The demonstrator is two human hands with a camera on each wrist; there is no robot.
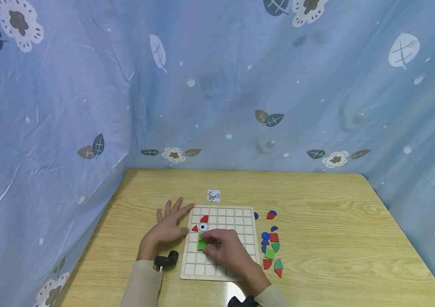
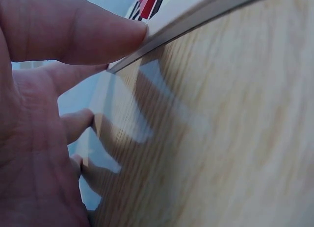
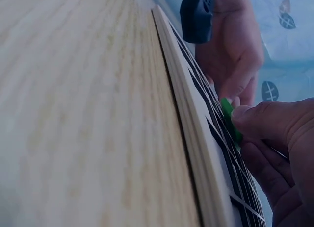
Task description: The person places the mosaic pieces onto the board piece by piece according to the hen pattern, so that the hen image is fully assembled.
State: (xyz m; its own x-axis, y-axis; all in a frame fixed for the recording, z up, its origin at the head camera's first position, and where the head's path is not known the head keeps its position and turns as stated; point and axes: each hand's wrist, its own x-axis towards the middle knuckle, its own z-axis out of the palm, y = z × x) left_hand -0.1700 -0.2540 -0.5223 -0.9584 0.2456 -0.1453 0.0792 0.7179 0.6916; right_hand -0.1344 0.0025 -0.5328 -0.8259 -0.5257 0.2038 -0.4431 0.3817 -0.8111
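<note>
I took the white wooden grid board (image 1: 221,243) on the pale wood-grain table (image 1: 336,238) as my landmark. My right hand (image 1: 227,249) lay over the board's lower left part, its fingers curled round a flat green square piece (image 1: 202,244) and pressing it down onto the grid cells. In the right wrist view the green piece (image 3: 228,120) stood pinched at my fingertips (image 3: 255,121), right on the board's surface (image 3: 206,153).

My left hand (image 1: 167,228) rested flat on the table just left of the board, fingers straight and spread, holding nothing. In the left wrist view its thumb (image 2: 83,33) touched the board's edge (image 2: 196,21).

Already on the board, above the green piece, sat a red quarter-round piece (image 1: 204,219), a white disc with a blue centre (image 1: 203,227) and a small red triangle (image 1: 194,228).

Just right of the board lay a loose cluster of blue, red and green flat shapes (image 1: 272,245). A small printed pattern card (image 1: 213,195) lay just beyond the board's far edge. A blue cloth with leaf and flower prints (image 1: 240,85) hung behind the table.
</note>
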